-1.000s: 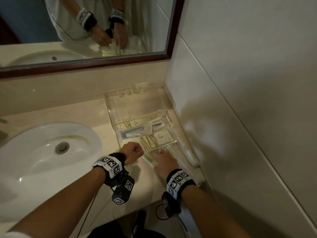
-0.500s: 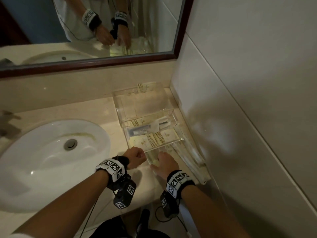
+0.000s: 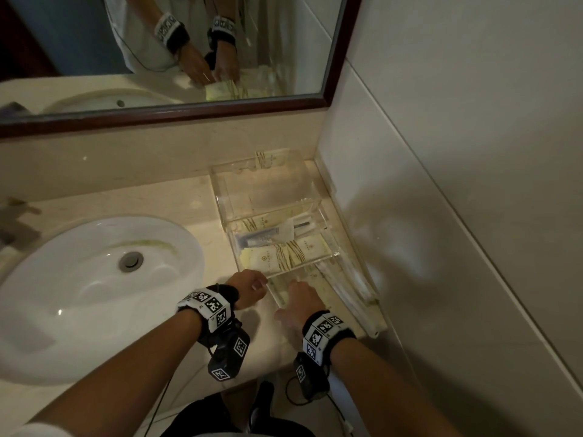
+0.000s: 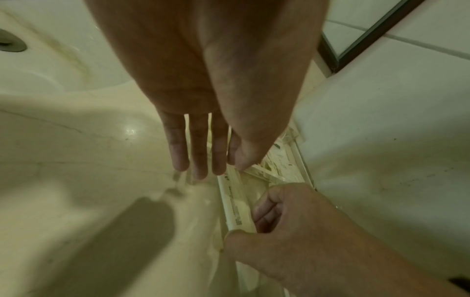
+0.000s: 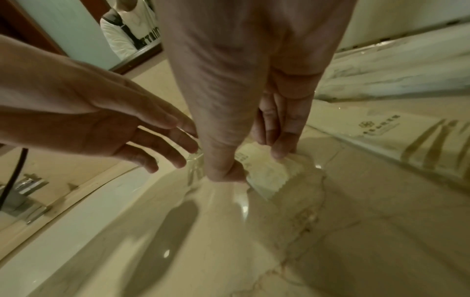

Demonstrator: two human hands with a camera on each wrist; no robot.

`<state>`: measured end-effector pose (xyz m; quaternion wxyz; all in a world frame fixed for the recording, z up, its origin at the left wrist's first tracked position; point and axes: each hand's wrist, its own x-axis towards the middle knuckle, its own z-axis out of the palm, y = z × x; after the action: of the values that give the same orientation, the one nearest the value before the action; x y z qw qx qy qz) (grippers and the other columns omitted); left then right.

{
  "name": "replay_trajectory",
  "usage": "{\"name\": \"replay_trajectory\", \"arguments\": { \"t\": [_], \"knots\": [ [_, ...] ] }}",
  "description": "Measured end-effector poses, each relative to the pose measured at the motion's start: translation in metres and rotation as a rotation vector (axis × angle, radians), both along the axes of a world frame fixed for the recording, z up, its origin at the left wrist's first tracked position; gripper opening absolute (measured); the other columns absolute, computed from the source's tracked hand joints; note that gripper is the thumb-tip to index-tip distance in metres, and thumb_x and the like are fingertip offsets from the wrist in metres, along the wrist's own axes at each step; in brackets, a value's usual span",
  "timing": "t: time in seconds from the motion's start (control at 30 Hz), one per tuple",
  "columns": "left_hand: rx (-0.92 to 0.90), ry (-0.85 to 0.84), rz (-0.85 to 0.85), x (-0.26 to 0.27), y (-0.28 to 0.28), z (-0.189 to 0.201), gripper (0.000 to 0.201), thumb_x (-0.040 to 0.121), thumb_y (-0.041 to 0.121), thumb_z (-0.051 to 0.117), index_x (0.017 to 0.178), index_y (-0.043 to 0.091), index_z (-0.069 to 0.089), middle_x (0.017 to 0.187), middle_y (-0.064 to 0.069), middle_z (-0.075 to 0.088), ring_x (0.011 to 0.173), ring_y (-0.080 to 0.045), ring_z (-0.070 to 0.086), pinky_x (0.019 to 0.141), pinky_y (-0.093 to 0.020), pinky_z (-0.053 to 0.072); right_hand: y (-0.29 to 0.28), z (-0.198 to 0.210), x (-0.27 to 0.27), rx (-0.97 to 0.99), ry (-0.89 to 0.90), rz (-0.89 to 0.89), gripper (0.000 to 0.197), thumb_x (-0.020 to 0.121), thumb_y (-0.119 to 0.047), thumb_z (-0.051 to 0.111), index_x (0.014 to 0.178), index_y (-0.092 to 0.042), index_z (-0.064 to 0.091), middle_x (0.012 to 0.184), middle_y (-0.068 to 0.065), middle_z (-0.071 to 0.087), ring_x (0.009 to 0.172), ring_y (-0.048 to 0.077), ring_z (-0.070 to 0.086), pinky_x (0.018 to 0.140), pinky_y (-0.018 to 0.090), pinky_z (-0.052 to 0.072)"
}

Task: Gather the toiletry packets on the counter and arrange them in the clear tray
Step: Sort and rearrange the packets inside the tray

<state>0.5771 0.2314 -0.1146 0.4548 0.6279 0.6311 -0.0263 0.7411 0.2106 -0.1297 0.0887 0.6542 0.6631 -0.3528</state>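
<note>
A clear stepped tray [image 3: 315, 201] stands on the counter against the right wall. Its middle step holds cream toiletry packets [image 3: 284, 255] and a small tube [image 3: 268, 237]. More long packets [image 3: 347, 287] lie in the front step. My right hand [image 3: 299, 301] is at the tray's front left corner and pinches a cream packet [image 5: 269, 172] with a serrated end between thumb and fingers. The same packet [image 4: 235, 205] shows long and narrow in the left wrist view. My left hand [image 3: 249, 287] is just left of it, its straight fingers [image 4: 201, 164] touching the tray's clear edge.
A white sink [image 3: 79, 294] fills the counter to the left, with a tap [image 3: 15, 222] at the far left. A framed mirror [image 3: 157, 42] hangs behind. The tiled wall [image 3: 441, 184] runs close along the tray's right side. The counter's front edge is just below my wrists.
The head view has swung slightly left and closer. Both hands stay at the tray's front corner, the right still on the packet.
</note>
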Motion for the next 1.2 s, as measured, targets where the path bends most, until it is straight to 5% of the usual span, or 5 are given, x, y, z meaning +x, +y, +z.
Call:
{"name": "replay_trajectory", "arguments": {
  "t": [0.53, 0.73, 0.87, 1.03, 1.2],
  "knots": [
    [-0.006, 0.006, 0.002, 0.001, -0.007, 0.003, 0.037, 0.092, 0.022, 0.053, 0.128, 0.013, 0.053, 0.131, -0.008, 0.056, 0.116, -0.023, 0.056, 0.094, -0.027, 0.043, -0.004, 0.018, 0.029, -0.063, -0.108, 0.391, 0.068, 0.072, -0.041, 0.078, 0.122, -0.007, 0.045, 0.117, 0.011, 0.053, 0.104, 0.028, 0.056, 0.078, 0.036, 0.050],
    [-0.009, 0.029, -0.070, -0.003, -0.009, 0.008, 0.037, 0.089, 0.037, 0.056, 0.124, 0.024, 0.057, 0.128, 0.000, 0.057, 0.115, -0.020, 0.055, 0.096, -0.029, 0.042, 0.005, 0.026, 0.036, -0.013, 0.050, 0.437, 0.054, 0.067, -0.041, 0.082, 0.091, -0.019, 0.039, 0.082, -0.007, 0.040, 0.071, 0.013, 0.040, 0.053, 0.023, 0.029],
    [-0.024, 0.109, -0.091, -0.013, -0.009, 0.012, 0.036, 0.080, 0.057, 0.056, 0.106, 0.034, 0.065, 0.114, 0.003, 0.064, 0.105, -0.020, 0.060, 0.096, -0.038, 0.047, 0.015, 0.034, 0.035, 0.089, 0.129, 0.409, 0.044, 0.066, -0.030, 0.080, 0.086, -0.019, 0.042, 0.089, -0.002, 0.047, 0.078, 0.018, 0.046, 0.059, 0.026, 0.036],
    [0.037, 0.042, -0.026, -0.023, -0.005, 0.017, 0.032, 0.085, 0.042, 0.061, 0.102, 0.015, 0.065, 0.100, -0.004, 0.060, 0.092, -0.022, 0.058, 0.077, -0.029, 0.044, 0.025, 0.035, 0.033, 0.147, 0.150, 0.367, 0.044, 0.070, -0.026, 0.076, 0.104, -0.018, 0.050, 0.108, -0.001, 0.049, 0.098, 0.016, 0.047, 0.084, 0.034, 0.048],
    [0.110, 0.000, 0.070, -0.031, -0.004, 0.020, 0.026, 0.088, 0.032, 0.060, 0.100, 0.010, 0.065, 0.098, -0.007, 0.061, 0.089, -0.023, 0.057, 0.078, -0.031, 0.046, 0.030, 0.029, 0.034, 0.188, 0.033, 0.147, 0.056, 0.074, -0.031, 0.076, 0.120, -0.018, 0.047, 0.120, 0.000, 0.051, 0.110, 0.020, 0.052, 0.091, 0.040, 0.051]
  ]
}}
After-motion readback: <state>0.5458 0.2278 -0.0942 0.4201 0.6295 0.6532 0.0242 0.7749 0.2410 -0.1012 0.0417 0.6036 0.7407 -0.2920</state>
